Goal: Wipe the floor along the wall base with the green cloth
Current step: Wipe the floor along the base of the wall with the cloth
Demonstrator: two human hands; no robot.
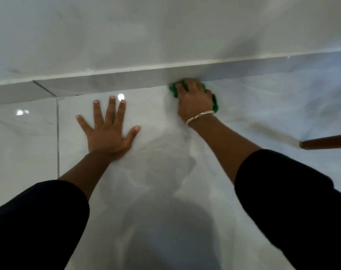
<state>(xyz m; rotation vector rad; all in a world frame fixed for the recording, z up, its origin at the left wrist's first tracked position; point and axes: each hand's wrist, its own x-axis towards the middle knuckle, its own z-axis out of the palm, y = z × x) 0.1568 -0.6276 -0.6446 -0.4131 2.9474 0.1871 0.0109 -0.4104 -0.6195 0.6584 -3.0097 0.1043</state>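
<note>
While the left hand [107, 131] lies flat and spread on the floor [156, 182], holding nothing, the right hand [195, 100] presses the green cloth [215, 103] down against the skirting [107, 84], fingers curled over it. Wiping looks underway; the stretches of wall base to either side appear left to cover, though how much is done cannot be told
</note>
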